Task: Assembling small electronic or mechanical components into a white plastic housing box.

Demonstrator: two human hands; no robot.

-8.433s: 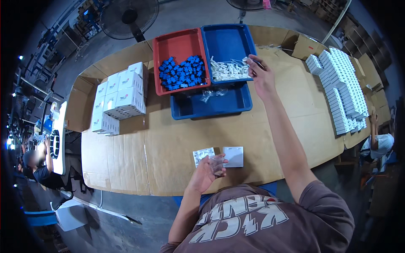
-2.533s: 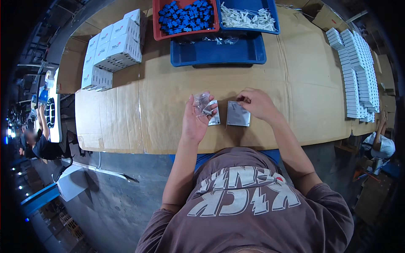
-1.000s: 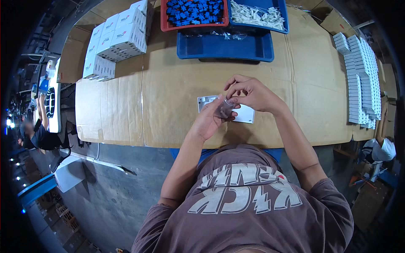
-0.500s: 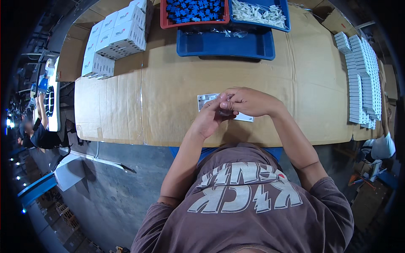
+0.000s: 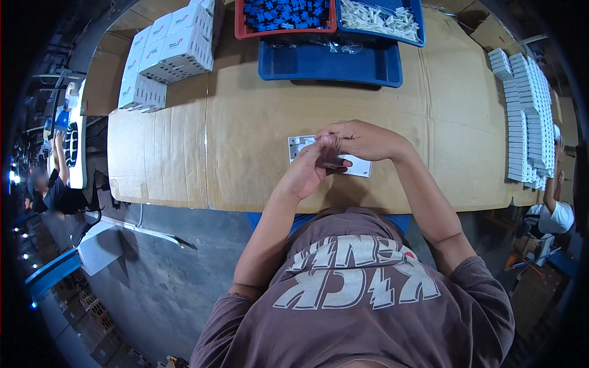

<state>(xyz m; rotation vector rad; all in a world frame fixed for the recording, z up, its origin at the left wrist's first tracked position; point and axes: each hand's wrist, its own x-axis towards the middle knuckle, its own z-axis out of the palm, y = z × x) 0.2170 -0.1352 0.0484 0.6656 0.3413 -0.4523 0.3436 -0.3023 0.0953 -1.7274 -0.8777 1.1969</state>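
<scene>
My left hand (image 5: 306,173) and my right hand (image 5: 368,140) meet over the near middle of the table. Both are closed, with fingertips and thumbs together, around a small clear plastic piece (image 5: 333,161). It looks like thin film or a little bag; the fingers hide much of it. Beneath them, a flat white printed box (image 5: 361,167) lies on the cardboard, partly covered by my hands. One end of it shows grey pictures, the other is plain white.
Cardboard (image 5: 245,141) covers the table. Beyond my hands stand a blue tray (image 5: 331,72) with clear plastic bags at its back, a red tray (image 5: 240,27) of blue parts and a blue tray (image 5: 422,37) of white parts. White boxes are stacked left (image 5: 178,55) and right (image 5: 518,116).
My right hand has shifted slightly up and away, and its fingers now lie higher over the left fingertips. More of the clear piece and the white box shows.
</scene>
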